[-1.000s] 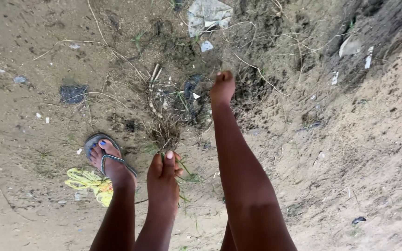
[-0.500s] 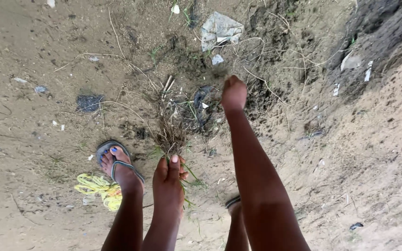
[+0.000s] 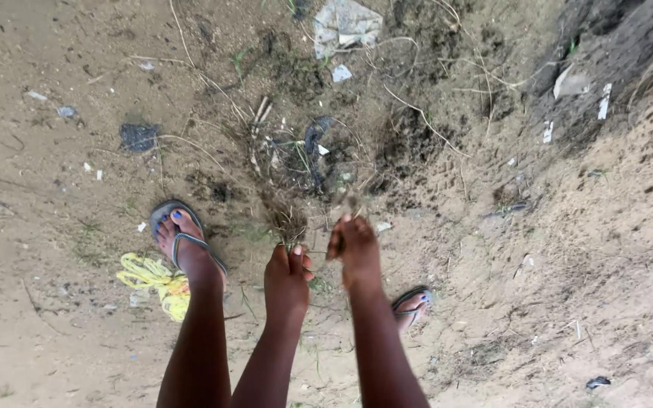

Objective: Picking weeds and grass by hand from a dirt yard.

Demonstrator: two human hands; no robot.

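The left hand [image 3: 287, 273] is closed round the base of a clump of dry grass [image 3: 285, 215], fist low to hold its stems together; the right hand [image 3: 355, 245] pinches loose strands beside it; the clump's length runs away from the feet, tips over the littered sandy ground [image 3: 54, 189]

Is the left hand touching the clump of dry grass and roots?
Touching. The head view shows the left hand with its fingers closed around the base of the clump of dry grass and roots, no gap visible.
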